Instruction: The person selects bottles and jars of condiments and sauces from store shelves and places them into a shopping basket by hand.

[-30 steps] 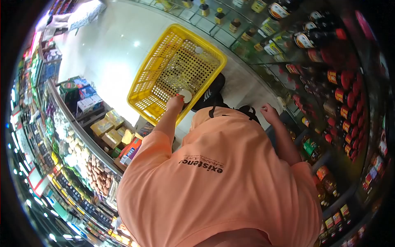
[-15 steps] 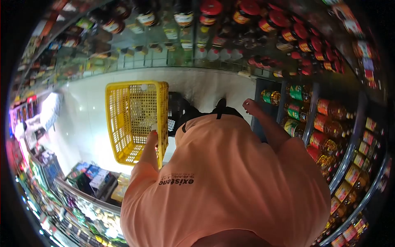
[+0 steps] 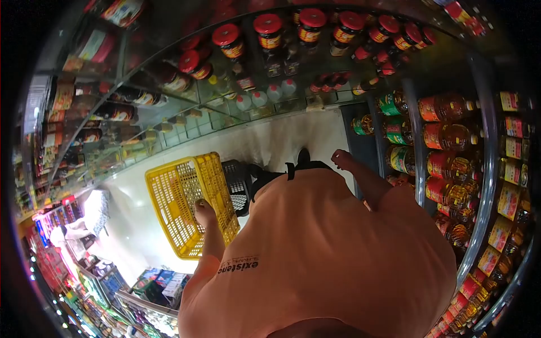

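My left hand (image 3: 204,212) is closed at the near rim of a yellow plastic basket (image 3: 169,208) with perforated sides. The basket is tilted at my left side, and no goods can be made out in it. My right hand (image 3: 341,160) hangs at my right side with its fingers curled in, and nothing shows in it. It is nearest to the rack of bottles of golden oil (image 3: 448,137) with green and red labels.
A dark basket (image 3: 238,188) lies on the pale floor (image 3: 121,194) behind the yellow one. Ahead, glass shelves carry red-lidded jars (image 3: 267,31) and dark bottles. Metal rails (image 3: 486,186) edge the oil shelves on my right. Crates and boxes (image 3: 163,284) stand at the lower left.
My view has swung round, so the shelves ahead slope and the red-lidded jars sit further left. The yellow basket has tilted and sits lower in view, with my left hand still at its rim.
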A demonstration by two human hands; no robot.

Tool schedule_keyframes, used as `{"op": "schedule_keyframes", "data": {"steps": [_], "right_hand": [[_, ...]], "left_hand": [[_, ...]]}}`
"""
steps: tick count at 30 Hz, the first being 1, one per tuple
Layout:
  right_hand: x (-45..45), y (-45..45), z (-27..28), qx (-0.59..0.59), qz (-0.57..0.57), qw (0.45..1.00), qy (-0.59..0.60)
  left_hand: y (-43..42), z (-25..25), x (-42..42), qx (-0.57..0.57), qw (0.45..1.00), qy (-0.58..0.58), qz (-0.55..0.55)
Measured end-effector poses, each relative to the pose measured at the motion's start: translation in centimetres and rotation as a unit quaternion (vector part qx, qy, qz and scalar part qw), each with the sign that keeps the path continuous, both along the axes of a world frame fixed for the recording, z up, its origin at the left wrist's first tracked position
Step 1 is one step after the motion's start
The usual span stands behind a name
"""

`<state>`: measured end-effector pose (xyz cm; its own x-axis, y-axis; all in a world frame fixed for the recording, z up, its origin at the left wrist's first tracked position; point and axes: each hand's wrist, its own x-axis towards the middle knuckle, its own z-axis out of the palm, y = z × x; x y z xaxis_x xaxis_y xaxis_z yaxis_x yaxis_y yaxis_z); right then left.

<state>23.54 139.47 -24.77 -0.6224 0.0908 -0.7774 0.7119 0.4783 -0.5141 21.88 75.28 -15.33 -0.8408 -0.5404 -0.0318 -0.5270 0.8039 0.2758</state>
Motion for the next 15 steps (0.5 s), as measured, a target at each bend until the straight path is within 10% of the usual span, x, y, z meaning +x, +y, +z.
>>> {"op": "schedule_keyframes", "data": {"steps": [5,9,13,14,15], "right_hand": [[2.0,3.5,-3.3,-0.002,-0.002,1.0,-0.02],[1.7,4.0,-2.7,-0.002,0.022,1.0,-0.003],[0.3,4.3,-2.5,-0.034,-0.028,0.999,0.012],[-0.1,4.7,-2.6,-0.037,-0.031,0.999,-0.003],[-0.7,4.9,-2.8,-0.04,-0.034,0.998,-0.017]], "left_hand": [[7.7,-3.8,1.0,0.097,0.982,-0.065,-0.146],[11.4,-8.1,3.2,0.262,0.869,-0.345,-0.24],[9.1,-11.8,5.8,-0.005,0.792,-0.17,-0.586],[10.3,-9.0,4.9,-0.024,0.816,-0.306,-0.489],[11.6,-5.9,4.5,0.267,0.873,-0.314,-0.263]]}}
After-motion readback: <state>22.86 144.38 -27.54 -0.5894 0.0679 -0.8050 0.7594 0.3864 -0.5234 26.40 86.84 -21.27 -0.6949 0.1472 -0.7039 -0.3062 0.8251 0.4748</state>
